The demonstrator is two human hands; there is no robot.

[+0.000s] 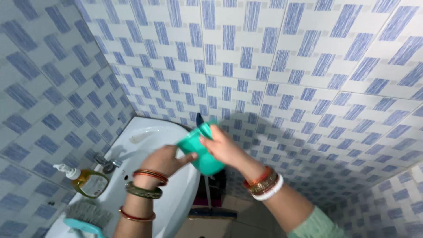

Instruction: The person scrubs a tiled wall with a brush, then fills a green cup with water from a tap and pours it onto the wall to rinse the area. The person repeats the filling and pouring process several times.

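Observation:
My right hand (224,147) grips a teal plastic mug (198,152) by its side and handle, holding it tilted over the right edge of a white washbasin (145,132). My left hand (165,161) touches the mug's lower rim with its fingertips, over the basin. Both wrists wear several bangles. The mug's inside is hidden from view.
A metal tap (109,164) sits on the basin's left rim. A pump bottle of amber liquid (88,181) stands beside it, and a teal scrubbing brush (86,218) lies at the near corner. Blue and white tiled walls surround the basin. A dark mop stands under the mug.

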